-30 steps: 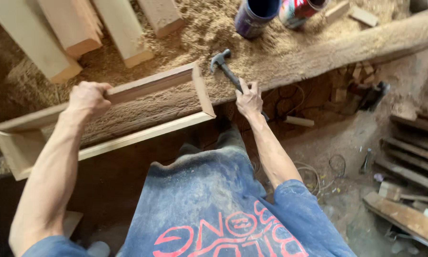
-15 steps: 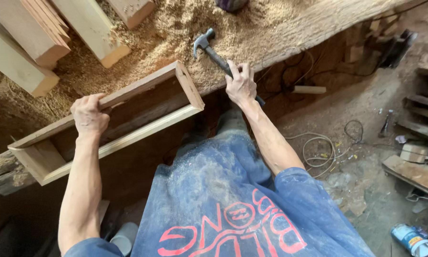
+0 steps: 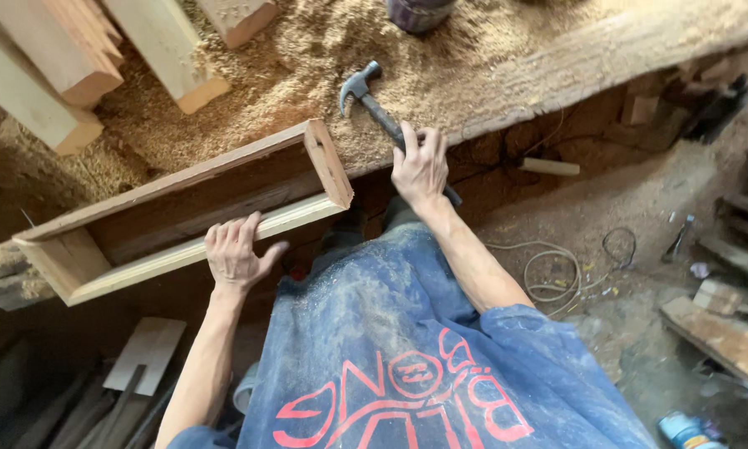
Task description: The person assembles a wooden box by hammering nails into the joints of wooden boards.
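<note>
Right hand (image 3: 419, 166) closed around the dark handle of a steel claw hammer (image 3: 380, 104), head lying on the sawdust-covered workbench (image 3: 507, 66). Left hand (image 3: 236, 254) gripping the near rail of a long rectangular pale wooden frame (image 3: 182, 212), resting tilted at the bench edge.

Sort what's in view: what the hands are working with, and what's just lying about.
In hand: left hand on the wooden frame; right hand on the claw hammer.

Lying about: timber blocks, sawdust, coiled cable, planks.
</note>
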